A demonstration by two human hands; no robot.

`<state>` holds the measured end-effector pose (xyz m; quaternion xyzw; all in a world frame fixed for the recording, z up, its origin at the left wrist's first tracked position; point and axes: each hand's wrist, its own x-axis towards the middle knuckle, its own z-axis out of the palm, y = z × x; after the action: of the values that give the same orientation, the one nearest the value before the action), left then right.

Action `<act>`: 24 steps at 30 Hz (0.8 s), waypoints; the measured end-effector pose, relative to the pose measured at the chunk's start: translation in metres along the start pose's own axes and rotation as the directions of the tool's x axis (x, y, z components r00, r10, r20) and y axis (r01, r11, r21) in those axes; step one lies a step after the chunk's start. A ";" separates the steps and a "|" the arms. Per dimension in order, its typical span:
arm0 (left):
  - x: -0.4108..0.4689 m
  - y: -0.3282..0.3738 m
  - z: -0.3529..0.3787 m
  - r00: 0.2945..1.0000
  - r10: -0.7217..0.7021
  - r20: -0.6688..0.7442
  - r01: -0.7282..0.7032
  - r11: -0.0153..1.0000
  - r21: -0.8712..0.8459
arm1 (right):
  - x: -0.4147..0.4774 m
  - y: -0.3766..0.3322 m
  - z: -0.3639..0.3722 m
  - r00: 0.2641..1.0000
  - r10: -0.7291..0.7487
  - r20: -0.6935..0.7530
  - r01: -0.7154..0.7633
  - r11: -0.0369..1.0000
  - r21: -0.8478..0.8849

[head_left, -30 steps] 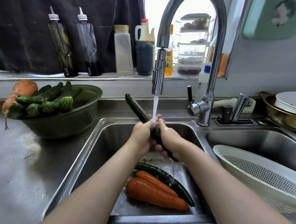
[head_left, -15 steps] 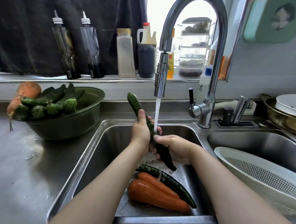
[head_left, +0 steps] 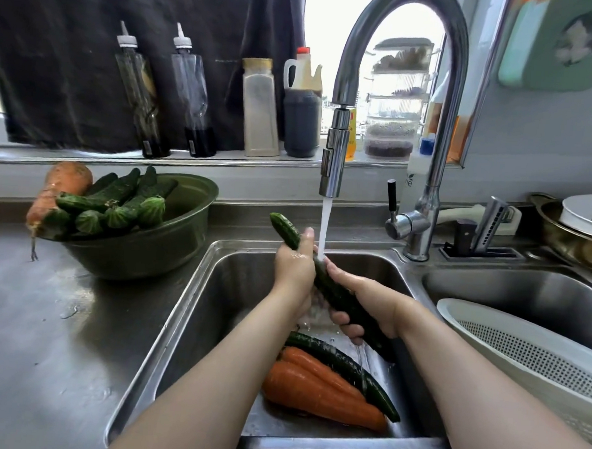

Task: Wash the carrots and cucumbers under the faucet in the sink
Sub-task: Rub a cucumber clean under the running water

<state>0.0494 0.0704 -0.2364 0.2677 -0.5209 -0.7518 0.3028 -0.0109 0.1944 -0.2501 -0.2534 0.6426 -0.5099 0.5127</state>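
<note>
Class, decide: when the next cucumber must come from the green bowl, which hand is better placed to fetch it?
Likely the left hand: the green bowl stands on the counter left of the sink, on its side. The right hand grips the held cucumber on the far side.

White bottle (head_left: 414,172) behind the faucet (head_left: 454,95), grey letters that seem to read "ne", rest of the word hidden, yellow label (head_left: 351,138) behind the spout, print too blurred to read
</note>
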 end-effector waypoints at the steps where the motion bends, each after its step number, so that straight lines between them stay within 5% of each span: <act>1: 0.000 0.002 0.000 0.999 -0.041 -0.018 0.040 0.998 -0.042 | 0.000 0.000 0.001 1.000 -0.007 0.028 0.007 1.000 -0.005; 6: -0.005 0.008 -0.005 0.971 -0.213 0.112 0.239 0.906 -0.349 | -0.002 -0.001 0.003 0.987 0.011 0.159 -0.025 0.996 0.087; 9: -0.007 0.010 -0.008 0.943 -0.229 0.243 0.298 0.907 -0.299 | 0.000 0.004 -0.006 0.989 -0.027 0.147 0.007 0.991 0.137; 15: -0.005 0.008 -0.009 0.945 -0.146 0.292 0.186 0.976 -0.113 | 0.008 0.004 0.001 0.996 -0.091 -0.006 0.091 0.993 0.072; 19: -0.004 0.012 -0.011 0.977 -0.152 0.148 0.156 0.988 -0.013 | 0.004 0.000 0.008 0.994 -0.108 -0.006 0.108 0.994 0.018; 24: -0.001 0.012 -0.014 0.972 -0.195 0.132 0.218 0.958 -0.188 | 0.005 -0.001 0.011 0.993 -0.114 0.016 0.115 0.988 -0.101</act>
<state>0.0629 0.0592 -0.2293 0.2460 -0.4274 -0.8421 0.2183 -0.0025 0.1853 -0.2505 -0.3181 0.6494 -0.5038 0.4725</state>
